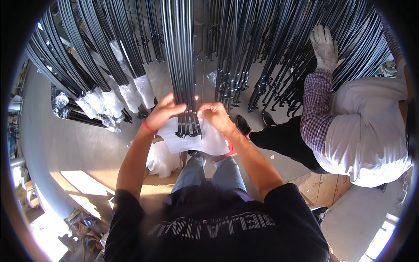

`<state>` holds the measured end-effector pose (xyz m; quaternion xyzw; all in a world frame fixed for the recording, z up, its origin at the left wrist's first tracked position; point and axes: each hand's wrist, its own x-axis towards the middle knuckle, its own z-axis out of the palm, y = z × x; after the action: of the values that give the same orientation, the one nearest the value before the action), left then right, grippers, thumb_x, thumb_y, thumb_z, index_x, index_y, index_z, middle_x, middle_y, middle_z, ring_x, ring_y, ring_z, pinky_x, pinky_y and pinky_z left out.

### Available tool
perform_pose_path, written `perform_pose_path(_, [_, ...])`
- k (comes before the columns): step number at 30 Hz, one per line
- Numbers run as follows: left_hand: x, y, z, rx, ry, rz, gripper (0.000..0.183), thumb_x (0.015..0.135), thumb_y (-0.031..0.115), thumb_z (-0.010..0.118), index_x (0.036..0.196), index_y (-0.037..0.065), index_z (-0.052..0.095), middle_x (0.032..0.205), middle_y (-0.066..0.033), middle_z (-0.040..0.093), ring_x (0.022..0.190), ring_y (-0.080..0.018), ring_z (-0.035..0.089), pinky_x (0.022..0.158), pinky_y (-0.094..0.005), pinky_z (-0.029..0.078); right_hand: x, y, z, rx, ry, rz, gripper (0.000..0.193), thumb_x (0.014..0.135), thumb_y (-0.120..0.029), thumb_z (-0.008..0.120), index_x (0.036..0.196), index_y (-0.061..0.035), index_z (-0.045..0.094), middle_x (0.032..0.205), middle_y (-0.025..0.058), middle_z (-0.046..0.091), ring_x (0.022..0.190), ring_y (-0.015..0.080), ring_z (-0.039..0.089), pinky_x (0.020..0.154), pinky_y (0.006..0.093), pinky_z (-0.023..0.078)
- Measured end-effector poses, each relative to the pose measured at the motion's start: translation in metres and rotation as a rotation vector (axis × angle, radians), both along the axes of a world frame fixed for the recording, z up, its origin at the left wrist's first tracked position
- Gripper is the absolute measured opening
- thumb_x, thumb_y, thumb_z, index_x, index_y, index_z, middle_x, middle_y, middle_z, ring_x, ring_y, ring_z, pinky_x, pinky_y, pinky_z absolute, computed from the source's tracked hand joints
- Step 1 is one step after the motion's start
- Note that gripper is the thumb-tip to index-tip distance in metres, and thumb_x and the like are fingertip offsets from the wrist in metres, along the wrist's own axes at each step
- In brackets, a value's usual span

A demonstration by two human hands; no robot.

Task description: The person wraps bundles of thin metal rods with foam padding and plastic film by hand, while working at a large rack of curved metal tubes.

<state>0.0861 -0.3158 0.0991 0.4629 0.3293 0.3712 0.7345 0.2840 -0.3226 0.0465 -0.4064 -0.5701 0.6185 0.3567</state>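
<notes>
A bundle of slim black metal rods (pixel 179 56) hangs down in front of me, its lower ends fitted with small black hooked brackets. Behind those ends spreads a white foam sheet (pixel 178 144), its lower edge loose above my knees. My left hand (pixel 165 112), a red cord at its wrist, is closed on the sheet's left side, thumb toward the rods. On the other side my right hand (pixel 214 115) pinches the sheet close to the bundle, fingers curled. The rods hide part of both hands' fingertips.
At left, several rod bundles have ends wrapped in white foam (pixel 112 102). Many bare black rods (pixel 262 48) stand at right. A co-worker in a checked sleeve (pixel 317 105) reaches a gloved hand (pixel 325 48) to them. A pile of white foam (pixel 162 159) lies beside my legs.
</notes>
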Motion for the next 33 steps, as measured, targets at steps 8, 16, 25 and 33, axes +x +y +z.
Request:
perform_pose_path(8, [0.02, 0.018, -0.002, 0.07, 0.135, 0.136, 0.028, 0.079, 0.011, 0.059, 0.099, -0.008, 0.055, 0.093, -0.0162, 0.061, 0.088, -0.0214, 0.06, 0.077, -0.0302, 0.048, 0.006, -0.005, 0.004, 0.014, -0.045, -0.035, 0.008, 0.077, -0.004, 0.055, 0.075, 0.0024, 0.06, 0.067, 0.0004, 0.057, 0.066, 0.007, 0.05, 0.062, 0.0226, 0.042])
perform_pose_path(16, [0.026, 0.011, -0.007, 0.081, 0.095, 0.222, 0.023, 0.078, 0.009, 0.06, 0.095, -0.007, 0.06, 0.088, -0.0122, 0.064, 0.081, -0.0141, 0.06, 0.076, -0.0257, 0.047, 0.003, -0.011, 0.012, 0.023, -0.089, -0.104, 0.008, 0.074, -0.003, 0.058, 0.075, 0.0045, 0.059, 0.068, 0.0078, 0.058, 0.065, 0.0125, 0.054, 0.063, 0.0268, 0.042])
perform_pose_path(25, [0.025, 0.005, -0.005, 0.104, 0.111, 0.201, 0.021, 0.077, 0.009, 0.061, 0.093, -0.006, 0.06, 0.087, -0.0111, 0.064, 0.081, -0.0139, 0.06, 0.075, -0.0258, 0.047, 0.0, -0.013, 0.013, 0.093, -0.111, -0.117, 0.007, 0.072, -0.003, 0.059, 0.073, 0.0039, 0.06, 0.067, 0.0084, 0.058, 0.063, 0.0132, 0.054, 0.061, 0.0268, 0.042])
perform_pose_path(33, [0.022, 0.002, -0.011, 0.109, 0.164, 0.183, 0.027, 0.081, 0.014, 0.056, 0.099, -0.006, 0.058, 0.095, -0.0125, 0.062, 0.086, -0.0162, 0.06, 0.078, -0.0277, 0.047, 0.0, -0.011, 0.013, 0.226, -0.193, -0.076, 0.009, 0.074, -0.006, 0.059, 0.074, 0.0038, 0.058, 0.071, 0.0088, 0.057, 0.065, 0.017, 0.055, 0.062, 0.0285, 0.042])
